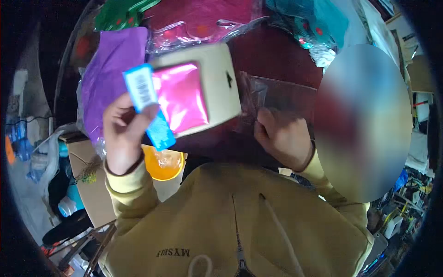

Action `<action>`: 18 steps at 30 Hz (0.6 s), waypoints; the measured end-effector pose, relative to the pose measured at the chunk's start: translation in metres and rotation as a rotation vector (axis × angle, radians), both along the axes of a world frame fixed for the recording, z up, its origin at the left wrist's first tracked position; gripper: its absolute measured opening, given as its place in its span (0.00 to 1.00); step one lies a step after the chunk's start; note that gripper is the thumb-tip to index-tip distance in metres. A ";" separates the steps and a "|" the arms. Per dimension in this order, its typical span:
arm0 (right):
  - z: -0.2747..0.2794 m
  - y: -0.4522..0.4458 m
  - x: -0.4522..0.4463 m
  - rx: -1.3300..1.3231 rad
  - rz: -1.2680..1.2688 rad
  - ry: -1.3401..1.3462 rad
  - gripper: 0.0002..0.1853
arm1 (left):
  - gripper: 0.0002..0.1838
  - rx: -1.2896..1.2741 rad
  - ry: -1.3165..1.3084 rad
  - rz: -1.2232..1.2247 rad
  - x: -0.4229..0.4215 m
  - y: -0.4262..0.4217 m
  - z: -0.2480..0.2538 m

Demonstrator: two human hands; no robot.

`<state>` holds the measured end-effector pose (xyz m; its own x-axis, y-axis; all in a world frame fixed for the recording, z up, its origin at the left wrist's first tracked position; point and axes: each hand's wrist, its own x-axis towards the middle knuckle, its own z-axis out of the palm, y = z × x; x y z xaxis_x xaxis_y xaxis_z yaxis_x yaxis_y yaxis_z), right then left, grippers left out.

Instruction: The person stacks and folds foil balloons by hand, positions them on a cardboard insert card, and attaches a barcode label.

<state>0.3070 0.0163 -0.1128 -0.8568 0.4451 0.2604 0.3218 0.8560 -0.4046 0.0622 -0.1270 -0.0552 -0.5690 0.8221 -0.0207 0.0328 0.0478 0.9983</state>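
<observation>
My left hand [124, 131] is closed, its thumb pressing on a blue card [160, 134] with a white barcode label. Attached to or held with that card is a shiny pink packet [182, 97]. Behind the packet is a beige cardboard piece [221, 83] with rounded corners and a small black mark; whether the packet is fixed to it I cannot tell. My right hand [286, 138] is closed at the lower left part of a clear plastic bag [290, 94], which spreads out over the dark red table surface. The fingertips are partly hidden by the hand.
At the back lie plastic-wrapped packs in purple [110, 69], magenta [203, 21], green [122, 14] and teal [318, 18]. Below my left hand are an orange bowl [164, 164] and a cardboard box [92, 184]. A blurred oval covers the right side.
</observation>
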 end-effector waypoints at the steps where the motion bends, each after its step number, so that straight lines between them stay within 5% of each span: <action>1: 0.001 0.001 -0.001 -0.006 -0.001 0.020 0.08 | 0.06 -0.094 0.083 -0.036 0.007 0.002 0.001; 12: 0.006 0.022 0.002 -0.180 0.075 0.096 0.08 | 0.03 -0.225 0.221 -0.191 0.005 0.025 -0.010; 14: 0.025 0.040 -0.001 0.223 0.305 -0.036 0.13 | 0.03 -0.235 0.225 -0.213 0.002 0.026 -0.017; 18: 0.032 0.045 -0.015 0.290 0.453 -0.258 0.13 | 0.04 -0.195 0.182 -0.210 -0.001 0.028 -0.023</action>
<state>0.2923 0.0609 -0.0811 -0.9965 -0.0374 0.0750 -0.0442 0.9948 -0.0915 0.0610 -0.0988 -0.0786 -0.3964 0.9123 -0.1024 0.2391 0.2103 0.9479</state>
